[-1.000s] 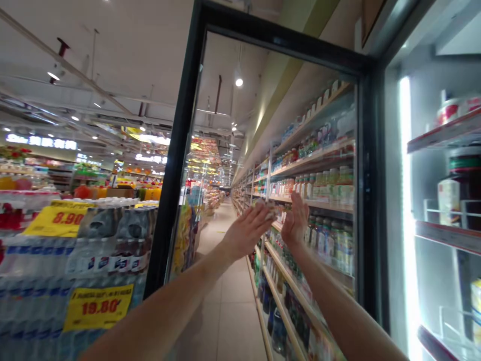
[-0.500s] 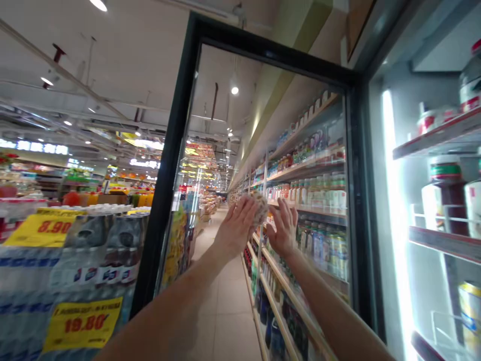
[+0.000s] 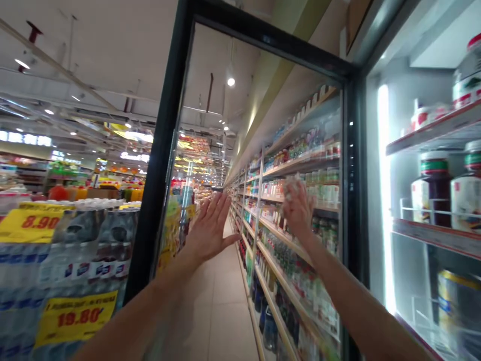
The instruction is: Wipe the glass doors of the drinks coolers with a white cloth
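Observation:
An open glass fridge door (image 3: 263,125) with a black frame stands in front of me. My left hand (image 3: 210,228) lies flat against the glass with its fingers spread and holds nothing. To its right and higher up, my right hand (image 3: 298,213) presses a pale crumpled wad (image 3: 291,184), seemingly a cloth, to the glass. That hand is blurred by motion. Through the pane I see a long aisle with drink shelves.
The lit fridge interior (image 3: 432,233) is on my right, with dark juice bottles (image 3: 430,185) on wire shelves. Stacked packs of bottled water (image 3: 75,240) with yellow price signs (image 3: 73,316) stand at left. A tiled aisle floor (image 3: 225,301) runs ahead.
My hands were close together; the right has slid right and up along the glass with the wad, while the left has dropped lower and left. The view has shifted slightly.

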Available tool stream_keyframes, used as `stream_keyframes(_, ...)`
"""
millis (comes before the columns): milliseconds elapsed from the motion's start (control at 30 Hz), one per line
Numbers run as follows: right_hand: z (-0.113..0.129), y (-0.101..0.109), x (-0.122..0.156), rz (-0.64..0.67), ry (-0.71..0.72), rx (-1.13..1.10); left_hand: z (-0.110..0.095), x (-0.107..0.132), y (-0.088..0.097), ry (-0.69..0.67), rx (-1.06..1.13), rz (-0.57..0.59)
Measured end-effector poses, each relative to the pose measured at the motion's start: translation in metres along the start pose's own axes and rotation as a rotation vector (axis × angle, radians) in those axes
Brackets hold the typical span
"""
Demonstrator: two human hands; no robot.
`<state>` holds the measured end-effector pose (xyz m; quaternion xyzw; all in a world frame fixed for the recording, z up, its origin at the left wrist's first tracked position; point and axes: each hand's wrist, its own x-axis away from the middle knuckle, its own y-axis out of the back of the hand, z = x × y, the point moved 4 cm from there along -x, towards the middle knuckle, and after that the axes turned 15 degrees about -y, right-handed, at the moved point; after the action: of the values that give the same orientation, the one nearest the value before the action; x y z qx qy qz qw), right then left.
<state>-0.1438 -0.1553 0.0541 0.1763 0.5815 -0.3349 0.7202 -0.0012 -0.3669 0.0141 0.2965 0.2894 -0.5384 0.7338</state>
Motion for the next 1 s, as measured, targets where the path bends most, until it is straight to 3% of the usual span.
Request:
stream_keyframes(67,-0.025,0.006,-0.012,-0.096,-0.134,0.005,-0.001,-0.002,-0.004,0.017,-0.023,0.001)
stream_keyframes(133,-0.018,0.003,-0.008,-0.139,-0.162,0.006,-0.001,-0.002,-0.007,0.038,-0.043,-0.007)
stream_keyframes(200,0.013,-0.007,0.008,-0.076,-0.043,0.013,-0.001,-0.002,-0.009,0.049,-0.041,-0.023)
stream_keyframes(267,0.042,-0.019,0.022,0.114,0.241,0.019,0.000,-0.001,-0.010,0.049,-0.020,-0.033)
stream_keyframes(333,0.037,-0.019,0.021,0.192,0.303,0.042,0.001,-0.001,-0.011,0.041,0.002,-0.032)
stream_keyframes(367,0.022,-0.014,0.013,0.187,0.237,0.062,0.002,-0.001,-0.011,0.039,0.008,-0.030)
stream_keyframes(500,-0.055,0.007,-0.022,-0.030,-0.325,0.093,0.001,-0.001,-0.015,0.052,0.018,-0.001)
stream_keyframes(567,-0.055,0.007,-0.021,-0.099,-0.375,0.082,0.000,-0.002,-0.016,0.072,0.045,0.013)
stream_keyframes(633,-0.026,-0.002,-0.011,-0.012,-0.142,0.091,0.000,-0.003,-0.016,0.093,0.083,0.024)
stream_keyframes(700,0.002,-0.011,0.001,0.195,0.196,0.114,0.001,-0.005,-0.017,0.111,0.123,0.040)
stream_keyframes(733,0.006,-0.012,0.003,0.265,0.281,0.118,0.001,-0.005,-0.018,0.118,0.136,0.049)
stream_keyframes(767,0.001,-0.010,0.000,0.295,0.275,0.120,0.000,-0.006,-0.019,0.125,0.143,0.056)
stream_keyframes(900,-0.056,0.012,-0.028,0.093,-0.256,0.117,-0.003,-0.005,-0.021,0.151,0.107,0.043)
stream_keyframes(967,-0.058,0.013,-0.026,0.004,-0.364,0.099,-0.005,-0.004,-0.022,0.152,0.081,0.021)
stream_keyframes(1000,-0.049,0.009,-0.020,-0.008,-0.339,0.088,-0.006,-0.003,-0.023,0.152,0.071,0.009)
